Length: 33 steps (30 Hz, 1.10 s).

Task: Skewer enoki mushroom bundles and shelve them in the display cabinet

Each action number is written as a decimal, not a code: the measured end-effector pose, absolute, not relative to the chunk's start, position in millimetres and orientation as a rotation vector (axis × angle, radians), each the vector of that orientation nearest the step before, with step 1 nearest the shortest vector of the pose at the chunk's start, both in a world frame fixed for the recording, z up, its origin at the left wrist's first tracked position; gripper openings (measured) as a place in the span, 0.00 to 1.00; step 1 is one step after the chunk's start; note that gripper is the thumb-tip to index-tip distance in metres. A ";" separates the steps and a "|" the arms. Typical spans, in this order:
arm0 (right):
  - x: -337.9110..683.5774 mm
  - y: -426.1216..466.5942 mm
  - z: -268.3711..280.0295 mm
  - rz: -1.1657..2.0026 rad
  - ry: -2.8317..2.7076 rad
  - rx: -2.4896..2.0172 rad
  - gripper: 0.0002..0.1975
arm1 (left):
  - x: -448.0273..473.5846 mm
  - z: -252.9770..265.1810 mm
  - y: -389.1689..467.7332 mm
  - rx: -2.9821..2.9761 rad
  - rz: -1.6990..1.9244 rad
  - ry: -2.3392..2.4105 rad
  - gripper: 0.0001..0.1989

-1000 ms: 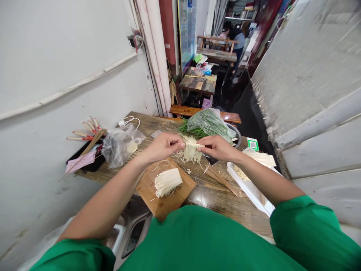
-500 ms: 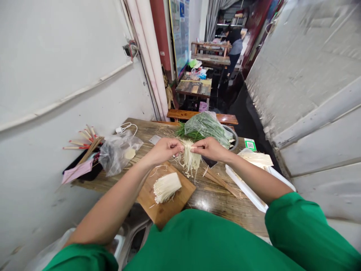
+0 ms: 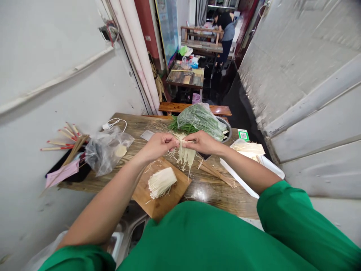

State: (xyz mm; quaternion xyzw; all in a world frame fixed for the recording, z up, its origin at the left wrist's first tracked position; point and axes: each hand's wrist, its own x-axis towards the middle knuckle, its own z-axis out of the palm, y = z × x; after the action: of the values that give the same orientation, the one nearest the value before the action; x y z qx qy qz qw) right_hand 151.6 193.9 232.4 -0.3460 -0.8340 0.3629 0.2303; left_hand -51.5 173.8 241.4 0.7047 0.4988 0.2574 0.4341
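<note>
Holding a bundle of pale, thin-stemmed mushrooms [image 3: 186,155] above the bench [image 3: 211,194], the person has both hands occupied. The left hand [image 3: 177,142] pinches the bundle's left end between thumb and fingers; the right hand [image 3: 184,143] grips its upper right part in the same manner, fingertips close to those of the left. Loose strands hang down from the grip, beyond the far corner of a wooden cutting board [image 3: 178,192]. That board sits at the bench's near edge, left of the middle, and bears a larger, neatly aligned mushroom clump [image 3: 163,182] lying on its side. Loose trimmings lie on the bench about the hanging strands. Thin wooden sticks [image 3: 216,174] lie right of the board. A plastic bag of long green vegetables [image 3: 199,119] is positioned at the far edge, partly over a round metal bowl [image 3: 229,131]. Near the right edge are a white tray [image 3: 272,166] and a green-bordered code card [image 3: 243,134]. Toward the left end, a crumpled clear bag [image 3: 98,154] lies beside a black container [image 3: 86,176] with a pink item [image 3: 63,172] across it. A co-worker [image 3: 228,32] bends over furniture well beyond the far edge.
</note>
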 end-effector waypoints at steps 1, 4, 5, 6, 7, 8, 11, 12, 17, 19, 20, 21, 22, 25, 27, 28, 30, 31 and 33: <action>155.5 195.0 231.1 1.022 -2.253 -0.959 0.13 | -53.1 241.2 173.9 1.755 0.651 1.255 0.13; 168.2 197.9 228.1 1.135 -2.169 -0.958 0.14 | -59.2 242.3 173.6 1.754 0.712 1.298 0.14; 171.9 198.5 227.4 1.186 -2.155 -0.939 0.12 | -61.6 242.5 173.6 1.752 0.739 1.310 0.15; 174.9 198.7 226.8 1.228 -2.136 -0.922 0.11 | -64.2 241.7 173.8 1.746 0.774 1.325 0.15; 177.3 198.8 226.3 1.257 -2.113 -0.913 0.10 | -67.0 239.5 174.5 1.733 0.813 1.340 0.16; 179.4 198.6 225.8 1.272 -2.088 -0.916 0.10 | -69.9 235.5 175.8 1.711 0.861 1.352 0.16; 186.2 196.4 223.1 1.269 -2.016 -0.959 0.09 | -77.5 207.6 182.4 1.631 1.031 1.381 0.17; 190.0 194.7 221.2 1.261 -1.981 -0.976 0.08 | -78.0 192.6 184.6 1.629 1.070 1.405 0.18; 225.2 169.6 197.4 1.157 -1.766 -1.185 0.09 | -46.8 92.4 184.1 1.851 0.735 1.567 0.12; 242.9 151.4 179.7 1.081 -1.676 -1.327 0.10 | -19.9 54.0 178.8 1.887 0.591 1.538 0.09; 251.3 141.3 169.1 1.055 -1.620 -1.408 0.10 | -5.3 37.4 176.1 1.896 0.527 1.544 0.08; 259.1 131.0 157.4 1.042 -1.556 -1.489 0.10 | 9.0 22.8 173.8 1.904 0.469 1.556 0.08; 266.3 120.6 144.9 1.047 -1.486 -1.560 0.11 | 22.4 10.1 171.8 1.912 0.415 1.572 0.08; 283.7 91.8 106.4 1.078 -1.315 -1.689 0.11 | 53.8 -17.8 168.9 1.939 0.286 1.619 0.07; 291.8 76.4 84.5 1.068 -1.275 -1.728 0.11 | 66.5 -29.6 169.1 1.957 0.223 1.643 0.07; 294.9 70.4 75.8 1.056 -1.271 -1.741 0.11 | 70.8 -33.8 169.7 1.964 0.198 1.655 0.07; 299.3 62.3 63.9 1.030 -1.272 -1.762 0.10 | 76.6 -39.1 171.6 1.978 0.158 1.670 0.06; 300.7 60.1 60.3 1.021 -1.268 -1.770 0.10 | 78.5 -40.3 173.0 1.985 0.142 1.669 0.05; 302.5 59.0 56.9 1.011 -1.251 -1.784 0.09 | 80.7 -39.6 176.7 2.004 0.122 1.647 0.05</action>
State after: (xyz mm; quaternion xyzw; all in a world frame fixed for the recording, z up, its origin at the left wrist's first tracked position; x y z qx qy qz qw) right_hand 302.5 59.0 56.9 -0.6925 -0.4857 0.3925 0.3613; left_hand 80.7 176.7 -39.6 0.7433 0.6109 0.0453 0.2688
